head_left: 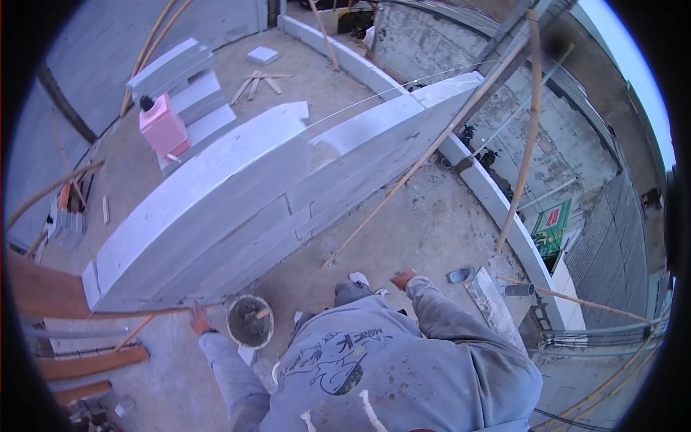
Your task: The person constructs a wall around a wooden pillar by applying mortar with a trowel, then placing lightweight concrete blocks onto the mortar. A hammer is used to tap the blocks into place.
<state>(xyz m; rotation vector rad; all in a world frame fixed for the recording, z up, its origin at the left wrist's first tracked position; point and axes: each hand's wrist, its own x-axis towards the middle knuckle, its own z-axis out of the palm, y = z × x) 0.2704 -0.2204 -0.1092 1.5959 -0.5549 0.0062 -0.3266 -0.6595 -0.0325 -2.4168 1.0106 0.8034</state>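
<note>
My left hand [200,319] is reached out low on the left, fingers stretched and apart, close to the bottom edge of the white block wall [237,189]. Beside it stands a round bucket [252,341] of grey mortar [251,321], with a light-coloured handle [263,313] sticking out. My right hand [404,279] is held forward over the concrete floor, its fingers curled in and nothing showing in them. A pale foot [358,278] shows just ahead of my grey hoodie [345,353].
Stacked white blocks [194,97] and a pink container [163,126] stand behind the wall. A thin wooden pole [389,194] leans against it. To my right lie a mortar-smeared board [494,304] and a grey sandal [458,275]. Bamboo poles [529,137] rise by the low parapet [497,194].
</note>
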